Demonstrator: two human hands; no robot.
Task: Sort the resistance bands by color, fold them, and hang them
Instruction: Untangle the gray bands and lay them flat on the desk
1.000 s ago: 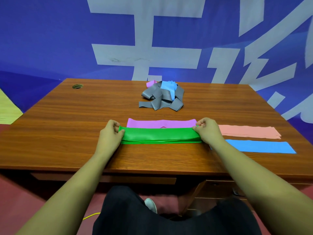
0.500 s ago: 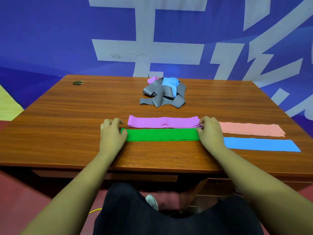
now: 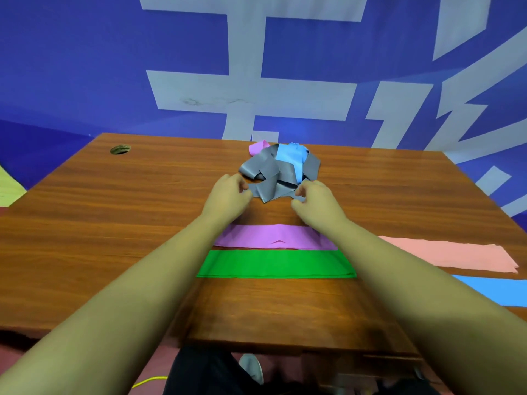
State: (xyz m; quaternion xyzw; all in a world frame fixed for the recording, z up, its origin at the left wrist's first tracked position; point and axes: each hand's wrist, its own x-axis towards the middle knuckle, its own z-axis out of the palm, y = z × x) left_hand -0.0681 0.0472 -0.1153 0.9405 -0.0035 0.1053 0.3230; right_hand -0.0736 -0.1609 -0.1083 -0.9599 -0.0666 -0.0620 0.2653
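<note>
While the green band (image 3: pixel 276 263) lies lengthwise left-to-right, left hand (image 3: pixel 228 196) and right hand (image 3: pixel 315 202) curl at grey tangle (image 3: pixel 268 169), grip unclear

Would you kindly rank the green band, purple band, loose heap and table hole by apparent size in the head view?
1. green band
2. purple band and loose heap: about alike; forearms cover the band's ends and the heap lies farther off, so unranked
3. table hole

Wooden desk (image 3: pixel 114 252), perhaps cable hole (image 3: pixel 120 149).
</note>
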